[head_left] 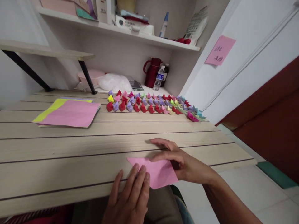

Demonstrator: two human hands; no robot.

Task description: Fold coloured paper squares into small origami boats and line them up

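Observation:
A pink sheet of paper (161, 172), showing a pointed left corner, lies at the table's front edge, its lower part reaching past the edge. My left hand (132, 193) rests on the paper's left part, fingers stretched out and flat. On the right side, my right hand (179, 160) has one finger bent over the upper part of the paper, while another finger stretches out above the table. The paper's right part covers some of that hand's fingers, so its hold is partly hidden.
Rows of small colourful folded paper boats (143, 107) stand along the table's back. A stack of coloured paper (72, 113) lies at left, under a raised shelf (46, 49). Behind stand a red jug (152, 73) and a water bottle (158, 79). A pink note (220, 50) hangs at right.

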